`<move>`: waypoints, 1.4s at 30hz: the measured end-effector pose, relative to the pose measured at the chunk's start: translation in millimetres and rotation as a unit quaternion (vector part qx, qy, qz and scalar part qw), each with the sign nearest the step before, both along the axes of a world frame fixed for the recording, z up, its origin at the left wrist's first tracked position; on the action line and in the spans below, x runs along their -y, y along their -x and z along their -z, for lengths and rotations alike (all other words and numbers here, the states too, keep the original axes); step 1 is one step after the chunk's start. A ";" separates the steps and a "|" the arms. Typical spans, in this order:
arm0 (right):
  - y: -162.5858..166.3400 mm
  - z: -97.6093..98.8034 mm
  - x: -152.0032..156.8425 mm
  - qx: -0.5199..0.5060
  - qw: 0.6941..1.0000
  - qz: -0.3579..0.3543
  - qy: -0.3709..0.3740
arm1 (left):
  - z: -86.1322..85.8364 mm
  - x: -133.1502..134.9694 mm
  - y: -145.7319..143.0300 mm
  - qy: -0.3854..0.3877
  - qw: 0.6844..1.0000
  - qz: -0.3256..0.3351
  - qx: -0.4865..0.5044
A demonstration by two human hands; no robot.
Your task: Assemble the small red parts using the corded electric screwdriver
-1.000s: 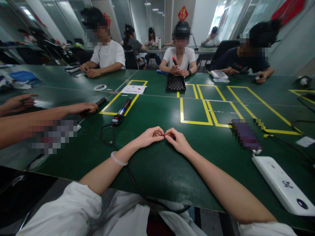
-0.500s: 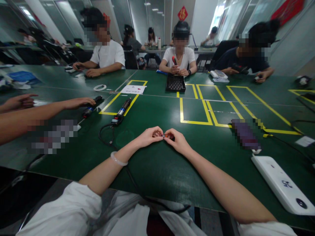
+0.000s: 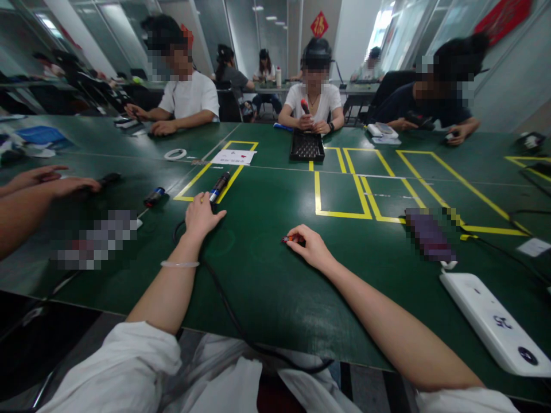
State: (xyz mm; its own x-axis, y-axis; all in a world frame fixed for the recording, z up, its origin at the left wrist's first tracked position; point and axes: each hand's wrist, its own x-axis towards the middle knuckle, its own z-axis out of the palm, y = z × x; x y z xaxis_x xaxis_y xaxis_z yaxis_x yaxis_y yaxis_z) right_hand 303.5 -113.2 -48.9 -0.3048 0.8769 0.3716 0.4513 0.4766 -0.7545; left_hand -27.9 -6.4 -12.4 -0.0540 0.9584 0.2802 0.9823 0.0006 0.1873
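My left hand (image 3: 200,217) reaches over the lower end of a black, blue and silver cylindrical tool (image 3: 219,186), which looks like an electric screwdriver. Its thumb sticks out to the side and its fingertips lie over the tool, their contact partly hidden. In my right hand (image 3: 307,244), the fingertips pinch a small part (image 3: 284,240) with orange and dark patches, too small to name. That hand rests low over the green table (image 3: 275,298), right of the tool.
A black cable (image 3: 224,298) runs from the tool towards my lap. At left are a co-worker's hand (image 3: 80,186) and a blue-black cylinder (image 3: 154,197). Right stand a phone (image 3: 430,235) and a white power bank (image 3: 491,321). Yellow tape (image 3: 344,215) marks the table; a black tray (image 3: 307,148) lies beyond.
My left hand has let go of the small part and moved left onto the tool. My right hand stays put with the part. The co-worker's hand at left has drawn back leftward.
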 end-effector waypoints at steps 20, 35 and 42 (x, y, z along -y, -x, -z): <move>2.4 -1.5 -0.3 0.009 1.000 0.007 0.010 | 1.0 10.3 -30.4 0.072 0.997 0.027 -0.030; 0.2 3.1 -4.8 -0.029 0.998 0.046 0.009 | -3.3 83.7 -133.7 0.076 0.954 0.290 -0.014; 1.1 5.8 -4.7 0.010 0.999 0.041 0.005 | -8.0 98.8 -144.5 0.085 0.942 0.324 -0.027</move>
